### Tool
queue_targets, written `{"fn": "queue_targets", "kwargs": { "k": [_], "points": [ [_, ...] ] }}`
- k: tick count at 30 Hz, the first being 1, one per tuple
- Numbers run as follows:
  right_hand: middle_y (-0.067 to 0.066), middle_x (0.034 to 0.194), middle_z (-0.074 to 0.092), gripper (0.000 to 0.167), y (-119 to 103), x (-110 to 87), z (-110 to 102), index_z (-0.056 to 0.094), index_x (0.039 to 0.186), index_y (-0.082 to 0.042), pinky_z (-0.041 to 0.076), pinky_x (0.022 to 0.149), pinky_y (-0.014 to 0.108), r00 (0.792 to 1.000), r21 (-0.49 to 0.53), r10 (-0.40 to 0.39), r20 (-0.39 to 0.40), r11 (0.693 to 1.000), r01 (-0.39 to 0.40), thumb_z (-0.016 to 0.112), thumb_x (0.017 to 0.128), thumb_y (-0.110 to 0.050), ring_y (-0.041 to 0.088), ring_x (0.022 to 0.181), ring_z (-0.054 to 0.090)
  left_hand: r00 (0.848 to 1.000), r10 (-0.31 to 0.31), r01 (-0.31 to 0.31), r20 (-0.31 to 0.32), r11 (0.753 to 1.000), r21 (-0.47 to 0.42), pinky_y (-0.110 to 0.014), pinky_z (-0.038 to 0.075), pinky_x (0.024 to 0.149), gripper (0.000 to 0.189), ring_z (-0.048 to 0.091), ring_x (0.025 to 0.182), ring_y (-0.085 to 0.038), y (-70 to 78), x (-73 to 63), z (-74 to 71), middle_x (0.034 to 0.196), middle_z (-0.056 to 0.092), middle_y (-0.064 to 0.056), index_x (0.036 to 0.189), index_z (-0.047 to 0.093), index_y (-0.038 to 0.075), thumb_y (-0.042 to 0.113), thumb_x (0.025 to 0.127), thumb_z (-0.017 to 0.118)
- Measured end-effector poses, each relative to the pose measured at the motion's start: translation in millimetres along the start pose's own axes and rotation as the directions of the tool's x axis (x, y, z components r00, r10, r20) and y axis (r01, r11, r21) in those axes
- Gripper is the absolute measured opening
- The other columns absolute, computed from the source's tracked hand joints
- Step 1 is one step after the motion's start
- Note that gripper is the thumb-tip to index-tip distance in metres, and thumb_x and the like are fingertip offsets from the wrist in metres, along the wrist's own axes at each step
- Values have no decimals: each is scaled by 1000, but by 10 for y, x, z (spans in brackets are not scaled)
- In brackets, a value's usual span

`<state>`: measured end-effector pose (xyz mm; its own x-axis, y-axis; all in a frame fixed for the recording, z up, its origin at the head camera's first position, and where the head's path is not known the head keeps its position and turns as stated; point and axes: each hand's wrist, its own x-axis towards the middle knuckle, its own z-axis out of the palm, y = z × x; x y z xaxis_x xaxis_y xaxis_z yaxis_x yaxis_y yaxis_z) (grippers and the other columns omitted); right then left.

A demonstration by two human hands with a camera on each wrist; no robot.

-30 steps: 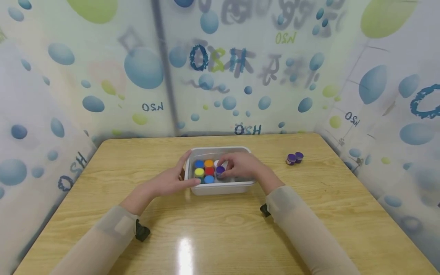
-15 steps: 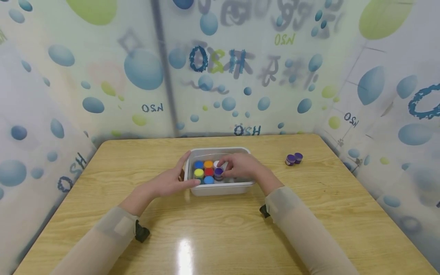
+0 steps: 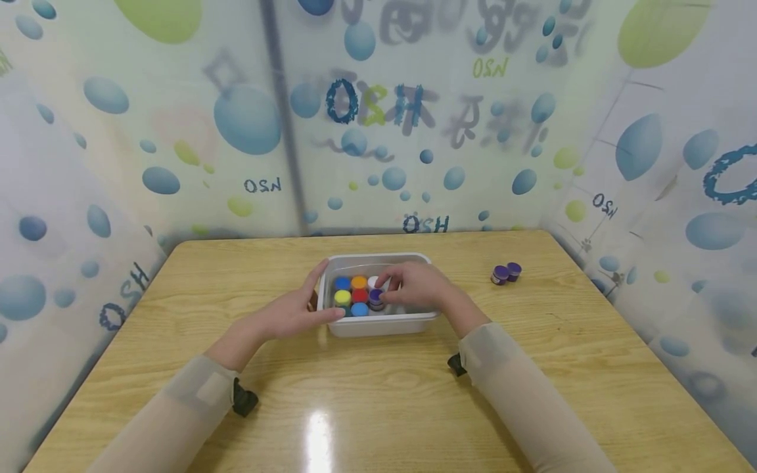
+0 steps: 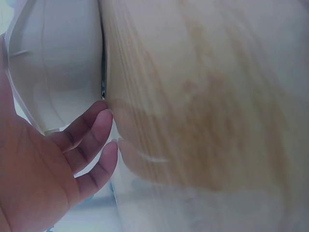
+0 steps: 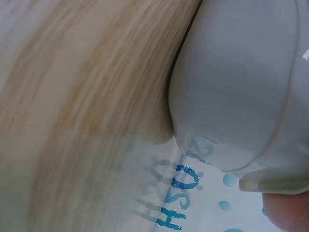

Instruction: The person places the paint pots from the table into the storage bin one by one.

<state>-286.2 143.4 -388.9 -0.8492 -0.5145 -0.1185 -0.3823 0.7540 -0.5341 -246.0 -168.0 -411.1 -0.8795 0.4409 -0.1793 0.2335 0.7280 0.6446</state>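
A white plastic tub (image 3: pixel 390 326) holds several small paint jars with coloured lids, among them a yellow-lidded jar (image 3: pixel 342 298), a red-lidded jar (image 3: pixel 359 296) and an orange-lidded jar (image 3: pixel 359 282). My right hand (image 3: pixel 416 284) reaches into the tub and pinches a purple-lidded paint jar (image 3: pixel 375 301) beside the red one. At the tub's left end, my left hand (image 3: pixel 290 310) rests with thumb and index finger spread along its rim. In the left wrist view, other fingers (image 4: pixel 102 126) lie loosely bent near the tub's base. The right wrist view shows mostly the tub's outer wall (image 5: pixel 231 87).
Two more purple-lidded jars (image 3: pixel 500 274) stand close together on the wooden table (image 3: pixel 378 401), right of the tub. Behind the table hangs a printed curtain (image 3: pixel 378 164) with blue and green drops, and similar walls flank both sides.
The purple-lidded jar in my right hand has shifted slightly left and down among the other jars. My left hand stays at the tub's rim.
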Motion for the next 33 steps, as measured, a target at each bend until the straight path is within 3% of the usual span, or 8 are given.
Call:
{"fn": "queue_targets", "kwargs": {
  "k": [6, 13, 19, 26, 33],
  "points": [
    [-4, 95, 75, 22, 54, -26, 8, 79, 123, -28, 56, 83, 36, 997, 122, -33, -74, 992, 41, 77, 102, -33, 21, 89, 66, 1000, 1, -1, 0, 1000, -8, -39, 52, 86, 118, 61, 107, -25, -9, 1, 2, 124, 65, -14, 176, -14, 35, 76, 98, 65],
    [6, 98, 77, 29, 110, -125, -97, 75, 132, -13, 55, 74, 33, 979, 318, -40, -201, 942, 104, 73, 106, -26, 24, 81, 66, 1000, 3, -3, 6, 1000, -14, -39, 52, 86, 118, 61, 106, -25, -20, -4, 10, 123, 65, -13, 176, -13, 36, 75, 98, 66],
    [7, 97, 79, 32, 239, -294, -257, 73, 134, -7, 57, 71, 36, 966, 351, -55, -254, 925, 145, 72, 107, -23, 26, 78, 66, 1000, 10, -10, -3, 1000, -14, -41, 53, 88, 118, 62, 107, -25, -24, -6, -5, 127, 66, -15, 176, -14, 36, 75, 98, 66],
    [13, 98, 77, 29, 549, -574, -380, 74, 132, -12, 58, 72, 38, 968, 351, 24, -249, 934, 67, 72, 107, -26, 26, 79, 66, 1000, 12, -12, 0, 1000, -6, -39, 52, 86, 118, 62, 105, -25, -28, -3, -11, 122, 66, -14, 176, -14, 35, 75, 98, 66],
    [22, 100, 77, 31, 869, -846, -493, 72, 133, -7, 57, 70, 40, 963, 318, 68, -262, 948, 20, 72, 108, -26, 25, 72, 65, 1000, 2, -2, -3, 1000, -5, -39, 52, 87, 119, 62, 107, -25, -23, -7, 5, 124, 66, -13, 176, -15, 37, 78, 97, 65]
  ]
}}
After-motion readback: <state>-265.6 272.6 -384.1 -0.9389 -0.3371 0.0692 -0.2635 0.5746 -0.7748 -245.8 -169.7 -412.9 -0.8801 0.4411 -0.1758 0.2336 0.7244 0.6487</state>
